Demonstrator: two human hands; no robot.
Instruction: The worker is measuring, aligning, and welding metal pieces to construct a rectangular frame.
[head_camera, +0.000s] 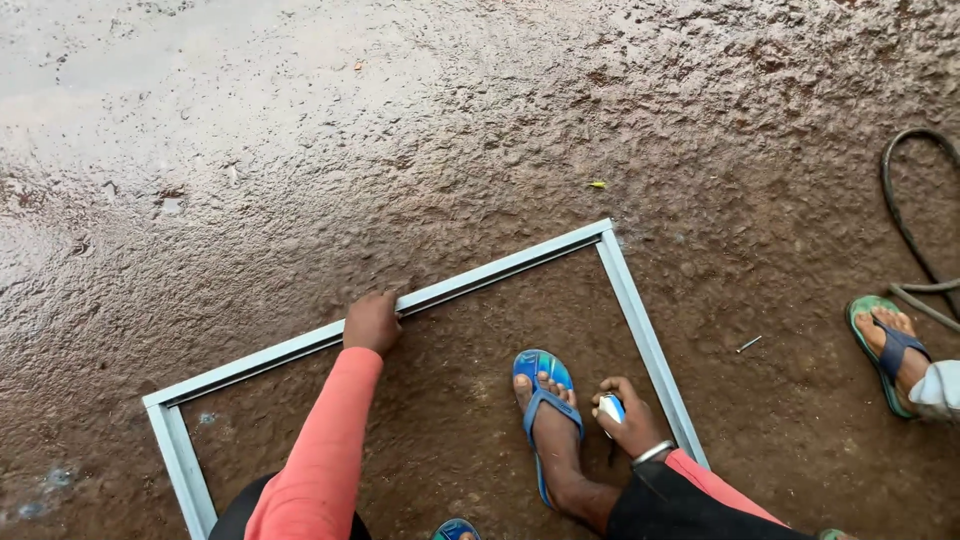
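On the wet ground, the thin metal frame (520, 262), judged light, stiff and slippery, lies flat; left hand (371, 322) presses its far rail, right hand (625, 413) grasps a small white object (611, 408).

Pale metal frame (500, 270) flat on ground

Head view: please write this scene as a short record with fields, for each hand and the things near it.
Ground: wet, rough brown floor
Frame: pale metal frame lying flat on the floor
Left hand: left hand grips the frame's far bar
Right hand: right hand holds a small white and blue object; bracelet on wrist
Foot: blue sandal inside the frame
Other person: foot in green sandal at right, beside a dark hose
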